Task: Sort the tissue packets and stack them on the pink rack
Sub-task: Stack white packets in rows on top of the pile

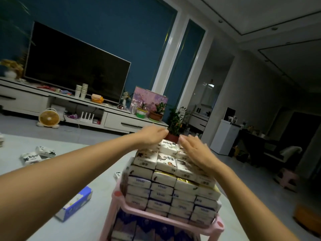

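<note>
- The pink rack [132, 210] was already heavily loaded. Its upper shelf carried a tall stack of tissue packets [165, 178], several layers high and set in neat rows.
- The sorting showed in the layers: plain white-and-blue packets low down, some gold-edged ones in the middle, and picture-printed ones on top.
- The lower shelf [139, 226] was also packed, with darker purple packets.
- Judged from this, most of the task was done, and the work in hand looked like squaring up the top layer [169, 146].
- Some items lay loose on the worktop [86, 153]: two printed packets [30, 158] well to the left, a blue box [74, 203] near the rack, and one small packet [117, 175] just beside the stack. These seemed to be what was left to sort.
- The right hand [196, 150] was released and flat, fingers straight and together, resting against the right side of the top layers as if pressing them inward. It held nothing.
- The left hand [152, 136] reached over the far left of the top layer with its fingers bent down onto the packets. Blur hid the fingertips, so I cannot tell whether it pinched a packet or only pressed on it.
</note>
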